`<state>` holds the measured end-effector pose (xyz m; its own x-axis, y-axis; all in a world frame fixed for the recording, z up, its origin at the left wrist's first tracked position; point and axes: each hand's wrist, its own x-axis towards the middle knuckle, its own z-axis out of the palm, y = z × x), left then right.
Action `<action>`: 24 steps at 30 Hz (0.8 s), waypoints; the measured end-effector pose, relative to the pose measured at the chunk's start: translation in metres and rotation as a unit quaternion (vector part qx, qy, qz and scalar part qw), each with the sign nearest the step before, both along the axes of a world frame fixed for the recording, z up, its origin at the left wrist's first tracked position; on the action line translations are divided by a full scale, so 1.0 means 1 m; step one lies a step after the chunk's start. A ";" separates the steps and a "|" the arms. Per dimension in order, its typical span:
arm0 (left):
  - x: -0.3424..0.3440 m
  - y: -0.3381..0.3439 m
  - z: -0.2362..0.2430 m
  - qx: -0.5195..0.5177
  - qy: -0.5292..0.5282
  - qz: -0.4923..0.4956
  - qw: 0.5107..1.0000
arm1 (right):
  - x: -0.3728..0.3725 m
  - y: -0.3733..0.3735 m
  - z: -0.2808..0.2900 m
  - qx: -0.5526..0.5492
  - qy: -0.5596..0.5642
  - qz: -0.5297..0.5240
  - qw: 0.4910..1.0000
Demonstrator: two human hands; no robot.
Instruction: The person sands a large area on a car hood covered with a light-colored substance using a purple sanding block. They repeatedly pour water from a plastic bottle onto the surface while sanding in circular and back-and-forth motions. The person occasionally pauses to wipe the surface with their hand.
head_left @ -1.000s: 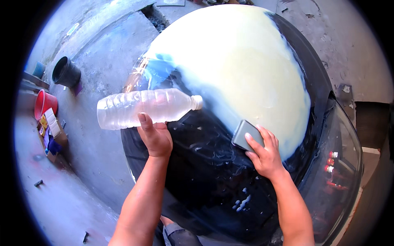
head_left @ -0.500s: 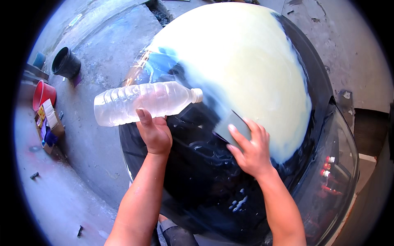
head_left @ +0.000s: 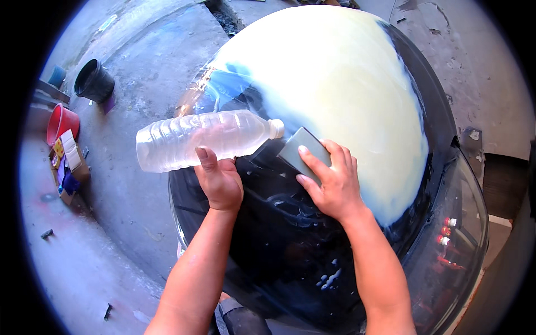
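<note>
Far left, on the floor: a red bucket (head_left: 62, 124), then a black bucket (head_left: 94, 81), both well apart from the work. Next to the right, a clear plastic bottle (head_left: 204, 137) lies sideways in the air over the left part of a dark panel (head_left: 262, 234), white cap pointing right. Just beyond the cap, a grey block (head_left: 305, 149) sits where the dark surface meets a broad pale area (head_left: 357, 84).

Step in hand, as judged: wet rubbing of the panel, bottle supplying liquid, block doing the rubbing. No stream shows at the cap. The next move seems to call for a flat, even stroke of the block, with the cap held clear of it.

Grip, left hand (head_left: 222, 185): closed part-way round the bottle, thumb on the near side; the other fingers are mostly hidden behind it. Firmness of squeeze: cannot tell.

Grip, right hand (head_left: 338, 181): moderately spread over the block, thumb and index finger pressing its near side and top; the far fingertips cannot be made out. The block appears to rest on the panel; its underside is hidden.
</note>
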<state>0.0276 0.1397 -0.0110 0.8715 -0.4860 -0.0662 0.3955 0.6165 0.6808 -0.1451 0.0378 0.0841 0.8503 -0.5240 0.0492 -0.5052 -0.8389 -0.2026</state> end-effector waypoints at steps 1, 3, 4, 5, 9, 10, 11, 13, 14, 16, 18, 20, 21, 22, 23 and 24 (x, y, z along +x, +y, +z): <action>0.000 0.002 -0.002 0.005 0.002 0.009 1.000 | 0.001 -0.002 0.000 0.003 0.003 0.006 1.000; 0.000 0.007 -0.006 0.016 0.006 0.032 0.999 | -0.029 0.008 0.005 0.019 0.014 0.015 1.000; 0.000 0.006 -0.004 0.014 0.006 0.036 0.999 | -0.046 0.014 0.009 0.023 0.022 0.010 0.999; -0.003 0.002 -0.002 0.010 0.006 0.037 0.999 | -0.056 0.013 0.012 0.026 0.032 0.001 0.999; -0.002 0.004 -0.003 0.009 -0.005 0.036 0.999 | 0.008 -0.002 -0.005 -0.002 -0.004 -0.003 1.000; -0.003 0.000 -0.001 0.004 -0.002 0.035 0.999 | 0.033 -0.015 -0.014 -0.015 -0.013 -0.011 1.000; -0.003 -0.003 0.002 0.000 -0.002 0.033 0.999 | 0.054 -0.026 -0.022 -0.027 -0.024 -0.021 0.999; 0.001 -0.003 0.008 0.000 0.001 0.029 1.000 | 0.078 -0.036 -0.026 -0.039 -0.011 -0.033 0.999; 0.002 -0.001 0.009 0.004 0.005 0.025 1.000 | 0.083 -0.038 -0.025 -0.044 -0.003 -0.039 0.998; 0.008 0.008 0.007 0.021 -0.006 0.020 1.000 | 0.060 -0.027 -0.019 -0.023 -0.009 -0.013 1.000; 0.014 0.023 0.000 0.054 -0.043 0.014 0.997 | 0.014 -0.010 -0.006 -0.003 0.004 0.008 1.000; 0.015 0.030 -0.008 0.059 -0.049 0.011 0.997 | -0.004 -0.007 0.001 -0.003 0.022 0.005 1.000; 0.015 0.035 -0.009 0.058 -0.035 -0.001 0.998 | -0.002 -0.005 0.001 -0.002 0.022 0.003 1.000; 0.014 0.036 -0.011 0.058 -0.040 0.014 0.997 | 0.002 -0.002 0.002 0.000 0.022 0.002 1.000; 0.012 0.036 -0.013 0.059 -0.044 0.028 0.997 | 0.016 -0.004 -0.003 -0.001 0.018 0.003 1.000; 0.011 0.031 -0.015 0.053 -0.052 0.042 0.996 | 0.045 -0.014 -0.009 -0.009 0.010 0.001 1.000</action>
<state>0.0384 0.1706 -0.0257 0.9136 -0.4061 -0.0206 0.2694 0.5666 0.7788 -0.0997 0.0236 0.0750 0.8527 -0.5207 0.0415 -0.5065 -0.8436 -0.1781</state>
